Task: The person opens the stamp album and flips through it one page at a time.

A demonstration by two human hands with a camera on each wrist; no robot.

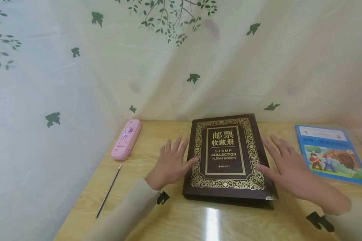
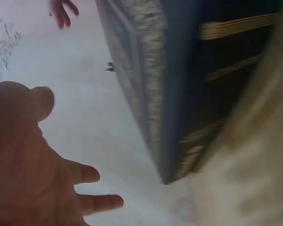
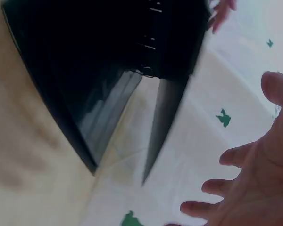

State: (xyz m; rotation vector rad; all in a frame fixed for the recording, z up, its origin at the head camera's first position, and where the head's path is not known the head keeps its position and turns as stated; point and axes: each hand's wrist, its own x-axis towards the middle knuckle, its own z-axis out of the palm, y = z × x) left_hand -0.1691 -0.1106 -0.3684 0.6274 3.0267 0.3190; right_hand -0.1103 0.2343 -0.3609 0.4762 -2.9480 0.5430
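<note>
A dark brown stamp album binder with gold ornament lies closed on the wooden table, its title facing up. My left hand is at its left edge, fingers spread and straight, the thumb over the border in the head view. On the other side my right hand is spread the same way, thumb by the right edge. Neither hand grips anything; whether the thumbs touch the cover I cannot tell. The left wrist view shows the binder's spine beside the open palm. In the right wrist view, metal rings show between the covers.
A pink pencil case lies at the table's back left, with a thin dark rod in front of it. A blue picture book lies at the right. Behind the table hangs a pale curtain with green leaf prints.
</note>
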